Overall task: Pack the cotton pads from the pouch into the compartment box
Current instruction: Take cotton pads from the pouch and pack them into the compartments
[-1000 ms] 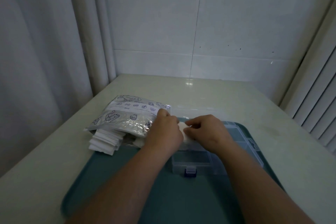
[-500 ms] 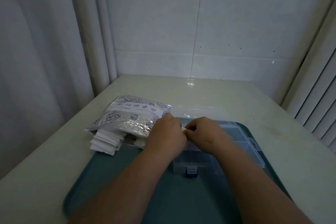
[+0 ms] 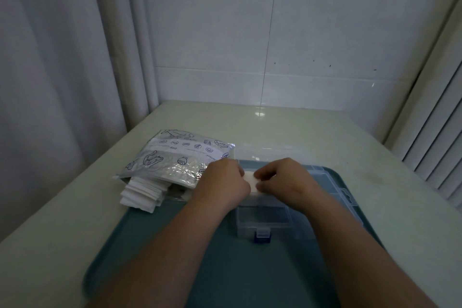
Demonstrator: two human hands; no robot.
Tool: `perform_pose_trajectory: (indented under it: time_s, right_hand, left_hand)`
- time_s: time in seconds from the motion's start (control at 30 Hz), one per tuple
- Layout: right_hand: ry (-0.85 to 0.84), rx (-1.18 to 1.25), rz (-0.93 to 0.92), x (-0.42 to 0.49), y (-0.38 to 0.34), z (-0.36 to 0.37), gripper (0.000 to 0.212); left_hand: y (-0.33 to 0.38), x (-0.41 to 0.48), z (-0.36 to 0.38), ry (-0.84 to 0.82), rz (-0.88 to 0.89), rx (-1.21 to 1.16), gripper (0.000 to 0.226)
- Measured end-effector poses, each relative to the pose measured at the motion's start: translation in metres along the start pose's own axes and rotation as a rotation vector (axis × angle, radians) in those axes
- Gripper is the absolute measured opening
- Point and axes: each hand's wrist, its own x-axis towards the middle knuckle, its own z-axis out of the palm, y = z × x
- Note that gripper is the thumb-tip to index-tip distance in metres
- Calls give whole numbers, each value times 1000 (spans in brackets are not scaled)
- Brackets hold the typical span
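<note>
A: Where is the cotton pad [image 3: 250, 181] sitting right now?
B: Both hands are holding it just over the far left part of the box [image 3: 262, 219]. I cannot tell which compartment is lying under it.
A: How are the hands gripping?
B: The left hand [image 3: 222, 182] is curling its fingers onto the pad's left end. The right hand [image 3: 285, 180] is pinching the right end with bent fingers.
A: And the other pads?
B: A stack of pads [image 3: 142, 192] is spilling from the mouth of the pouch [image 3: 180, 157], which is lying just left of the box.
A: What is surrounding all that?
B: The clear box is lying open on a tray [image 3: 175, 257], with 1 blue latch [image 3: 262, 235] facing the person. The tray is resting on a table [image 3: 275, 127], and a curtain [image 3: 62, 57] is hanging at the left
</note>
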Motion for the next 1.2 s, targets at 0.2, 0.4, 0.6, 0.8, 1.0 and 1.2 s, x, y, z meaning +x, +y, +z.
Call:
perform_pose_trajectory:
  time_s: [0.2, 0.4, 0.6, 0.8, 1.0, 1.2]
  right_hand:
    - [-3, -27, 71, 8, -4, 2, 31]
    - [-14, -85, 90, 10, -7, 5, 29]
    - [45, -66, 43, 1, -1, 4, 35]
    - [-21, -92, 61, 7, -6, 3, 29]
    - [5, -107, 39, 5, -4, 5, 28]
    - [38, -241, 28, 2, -10, 2, 26]
  left_hand:
    - [-3, 9, 1, -43, -14, -29, 39]
    - [-5, 14, 4, -52, -17, -37, 36]
    - [-6, 13, 5, -44, 18, -46, 35]
    - [-4, 14, 4, -62, 13, -50, 34]
    - [-4, 10, 4, -14, 30, -23, 36]
    - [-5, 5, 2, -17, 33, -59, 36]
